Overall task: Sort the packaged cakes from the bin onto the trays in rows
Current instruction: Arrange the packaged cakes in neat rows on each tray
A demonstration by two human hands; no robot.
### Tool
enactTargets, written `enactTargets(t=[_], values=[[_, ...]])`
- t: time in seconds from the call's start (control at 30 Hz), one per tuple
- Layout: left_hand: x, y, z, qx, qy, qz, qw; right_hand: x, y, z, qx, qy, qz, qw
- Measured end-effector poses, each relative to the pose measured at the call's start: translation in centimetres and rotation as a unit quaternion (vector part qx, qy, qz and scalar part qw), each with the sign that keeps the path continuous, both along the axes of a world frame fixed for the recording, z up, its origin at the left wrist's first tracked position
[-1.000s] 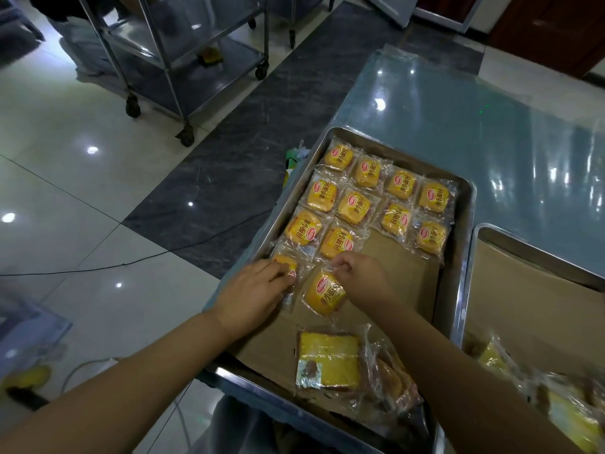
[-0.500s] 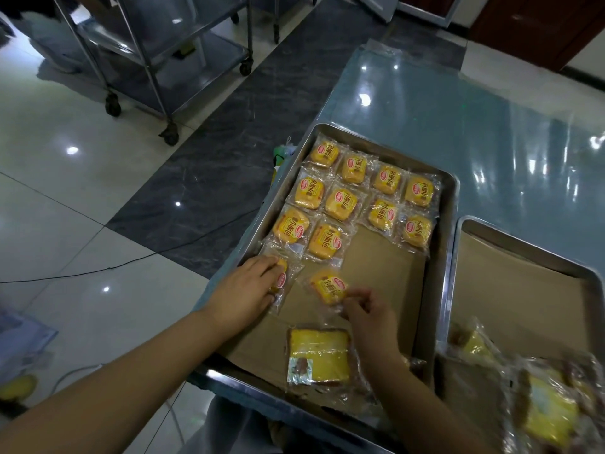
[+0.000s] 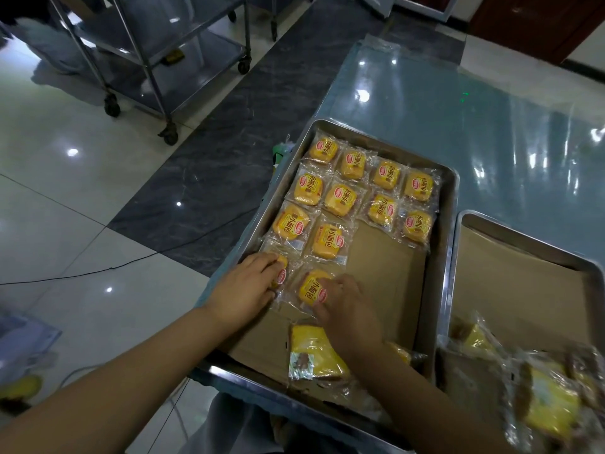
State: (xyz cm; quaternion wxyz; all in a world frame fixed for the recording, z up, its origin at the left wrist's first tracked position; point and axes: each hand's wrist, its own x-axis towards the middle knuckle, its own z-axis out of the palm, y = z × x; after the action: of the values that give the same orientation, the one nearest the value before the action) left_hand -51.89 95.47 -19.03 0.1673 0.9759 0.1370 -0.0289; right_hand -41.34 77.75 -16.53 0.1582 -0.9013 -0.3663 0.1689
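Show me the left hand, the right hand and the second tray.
left hand (image 3: 244,290): head view, back of hand.
right hand (image 3: 345,311): head view, back of hand.
second tray (image 3: 523,242): head view, far rim.

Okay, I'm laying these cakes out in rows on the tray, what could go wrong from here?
1. The right hand grips the second cake, whose wrapper crowds the edge cake under the left hand; they may overlap and skew the row.
2. The big packet lies across the near end of the tray, where later rows likely go.
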Motion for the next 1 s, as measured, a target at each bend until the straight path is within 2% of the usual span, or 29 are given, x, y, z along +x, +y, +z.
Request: enactTargets(t=[0.33, 0.43, 0.53, 0.63, 0.8, 0.9, 1.0], values=[[0.1, 0.1, 0.3, -0.008, 0.004, 0.006, 1.000, 1.7, 1.3, -1.2, -0.018, -0.070, 0.114, 0.991], [0.2, 0.1, 0.3, -0.004, 0.003, 0.005, 1.000, 3.1, 1.7, -0.6, 0.025, -0.120, 0.075, 0.990], [0.1, 0.0, 0.4, -0.005, -0.004, 0.003, 1.000, 4.3, 2.5, -0.6, -0.013, -0.075, 0.007, 0.997], [0.2, 0.0, 0.4, -0.009, -0.006, 0.007, 1.000, 4.5, 3.1, -1.0, -0.019, -0.011, 0.008, 1.000], [0.3, -0.3, 1.1, -0.001, -0.015, 0.003, 1.000, 4.6, 2.1, -1.0, 0.019, 0.005, -0.007, 1.000], [0.3, -1.3, 1.7, 0.021, -0.082, -0.016, 0.996, 4.8, 0.1, -0.7, 0.036, -0.029, -0.029, 0.998], [0.3, -3.2, 2.2, -0.010, -0.095, -0.046, 0.994, 4.8, -2.7, -0.3, 0.027, 0.037, -0.040, 0.998]])
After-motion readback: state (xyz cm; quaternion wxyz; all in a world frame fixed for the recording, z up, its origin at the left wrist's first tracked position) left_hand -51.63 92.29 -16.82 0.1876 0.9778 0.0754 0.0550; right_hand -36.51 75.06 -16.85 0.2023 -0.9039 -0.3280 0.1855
